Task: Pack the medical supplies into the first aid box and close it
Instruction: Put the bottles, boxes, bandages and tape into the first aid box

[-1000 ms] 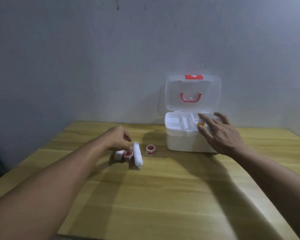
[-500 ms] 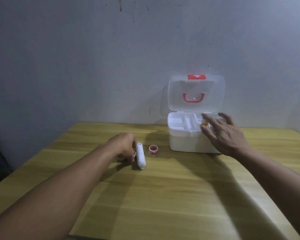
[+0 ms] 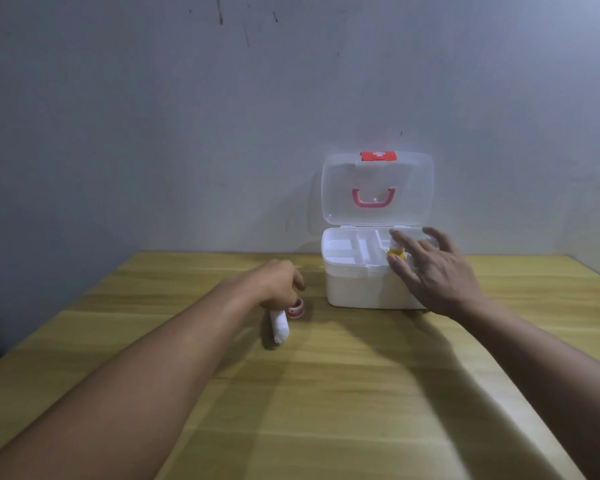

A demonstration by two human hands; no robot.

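Observation:
The white first aid box (image 3: pixel 361 289) stands at the back of the table, its clear lid (image 3: pixel 378 181) with a red handle propped upright. My right hand (image 3: pixel 437 271) hovers over the right side of the box's inner tray, thumb and forefinger pinching a small yellow-capped bottle (image 3: pixel 395 251). My left hand (image 3: pixel 278 284) is to the left of the box, fingers curled down onto a red tape roll (image 3: pixel 296 308). A white bandage roll (image 3: pixel 280 326) lies on the table just under that hand. Anything else beneath my left palm is hidden.
The wooden table (image 3: pixel 326 393) runs up to a grey wall (image 3: pixel 187 133) right behind the box. The box tray has several white compartments (image 3: pixel 343 251) on its left side.
My left hand has slid right, from the bandage and the first tape roll to the tape roll nearer the box. My right hand has stayed over the tray with the bottle.

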